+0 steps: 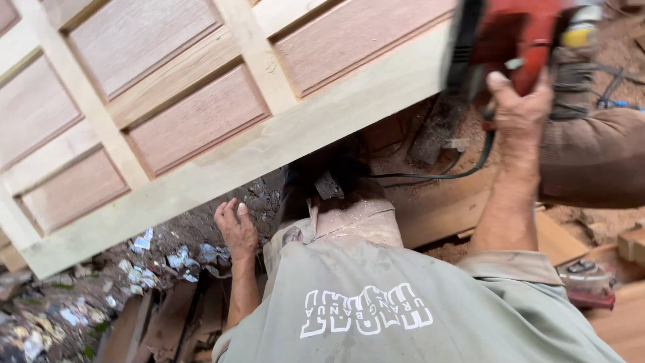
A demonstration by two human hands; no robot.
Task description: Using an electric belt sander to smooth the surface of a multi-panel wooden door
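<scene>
Red-bodied power tool (521, 40) sits at the door's right end, the right hand (521, 111) clamped around its underside. A pale panelled wooden door (201, 114) lies tilted. The left hand (236, 225) hangs below its lower edge, fingers loosely curled, apparently holding nothing.

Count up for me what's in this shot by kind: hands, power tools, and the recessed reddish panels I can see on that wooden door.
Hands: 2, the left hand under the door's edge and the right hand on the tool
Red power tools: 1
Reddish recessed panels on the wooden door: 7 at least partly in view
Total: 10
</scene>
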